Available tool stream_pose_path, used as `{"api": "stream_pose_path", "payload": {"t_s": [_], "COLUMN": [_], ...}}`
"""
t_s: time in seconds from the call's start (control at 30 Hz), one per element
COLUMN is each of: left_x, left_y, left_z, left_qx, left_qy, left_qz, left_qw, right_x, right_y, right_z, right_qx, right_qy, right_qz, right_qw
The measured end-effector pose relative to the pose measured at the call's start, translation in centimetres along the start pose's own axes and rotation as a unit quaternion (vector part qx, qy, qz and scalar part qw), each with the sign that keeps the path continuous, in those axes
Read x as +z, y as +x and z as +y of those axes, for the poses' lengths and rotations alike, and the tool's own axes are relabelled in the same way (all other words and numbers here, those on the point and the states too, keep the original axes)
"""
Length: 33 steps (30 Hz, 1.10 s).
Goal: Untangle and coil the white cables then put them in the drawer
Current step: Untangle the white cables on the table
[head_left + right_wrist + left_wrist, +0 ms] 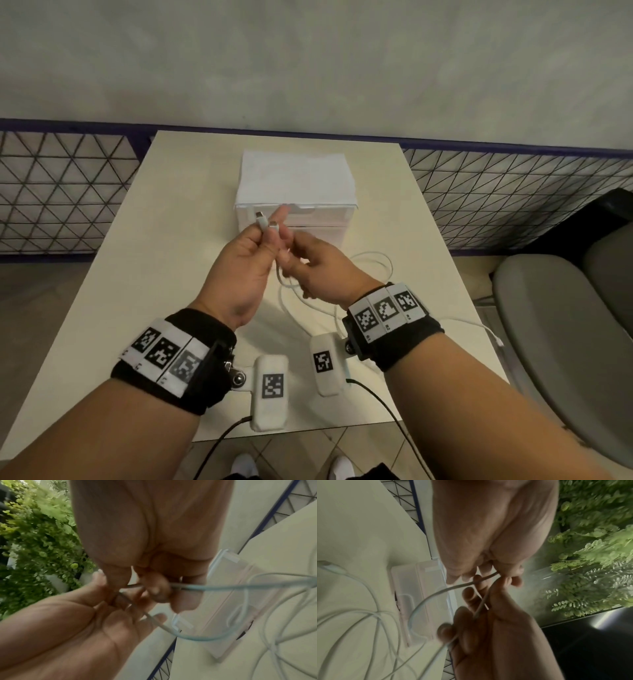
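Note:
Two white cables (375, 263) lie in loose, crossing loops on the cream table (137, 274), right of centre. My left hand (269, 231) is raised in front of the white drawer unit (294, 192) and pinches two cable ends, whose plugs (265, 221) stick up above the fingers. Just to the right, my right hand (291, 262) grips the strands that hang below. In the left wrist view the cable (426, 599) runs from the left hand (503, 574) down to the loops. In the right wrist view the right hand (163, 589) is curled round the cable (240, 586).
One loose cable end (498, 341) lies near the table's right edge. A grey chair (565, 342) stands to the right of the table. A mesh fence (58, 192) runs behind the table, and green plants (590, 547) show in both wrist views.

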State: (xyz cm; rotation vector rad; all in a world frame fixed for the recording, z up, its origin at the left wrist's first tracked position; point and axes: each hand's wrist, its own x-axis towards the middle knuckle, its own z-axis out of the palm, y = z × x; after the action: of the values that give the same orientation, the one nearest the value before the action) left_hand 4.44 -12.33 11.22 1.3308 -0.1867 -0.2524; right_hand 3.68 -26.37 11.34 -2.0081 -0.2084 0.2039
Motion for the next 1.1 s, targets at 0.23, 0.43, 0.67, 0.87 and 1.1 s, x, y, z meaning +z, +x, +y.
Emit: {"api": "stream_pose_path", "payload": {"t_s": [0.23,0.43,0.67,0.87,1.1], "left_x": [-2.9,-6.1,-5.4,-7.9,-7.2], "left_y": [0.7,1.2,0.9,1.1,1.1], "left_z": [4.7,4.1,2.2,2.1,0.6], "left_qx": [0.072,0.119,0.155,0.131,0.13], "left_qy": [-0.093,0.081,0.281,0.268,0.256], "left_qz": [0.136,0.259,0.282,0.35,0.361], "left_qw": [0.984,0.955,0.904,0.888,0.887], "right_x": [-1.9,-6.0,-6.1,-9.9,-12.1], "right_y": [-2.0,-3.6,-4.1,-7.8,-9.8], "right_z": [3.4,7.2,6.8,9.8,11.9], "right_qx": [0.146,0.206,0.185,0.295,0.411], "right_qy": [-0.252,-0.335,-0.242,-0.562,-0.428], "right_qz": [-0.106,-0.015,-0.022,0.003,0.16], "right_qw": [0.951,0.919,0.952,0.773,0.789]}}
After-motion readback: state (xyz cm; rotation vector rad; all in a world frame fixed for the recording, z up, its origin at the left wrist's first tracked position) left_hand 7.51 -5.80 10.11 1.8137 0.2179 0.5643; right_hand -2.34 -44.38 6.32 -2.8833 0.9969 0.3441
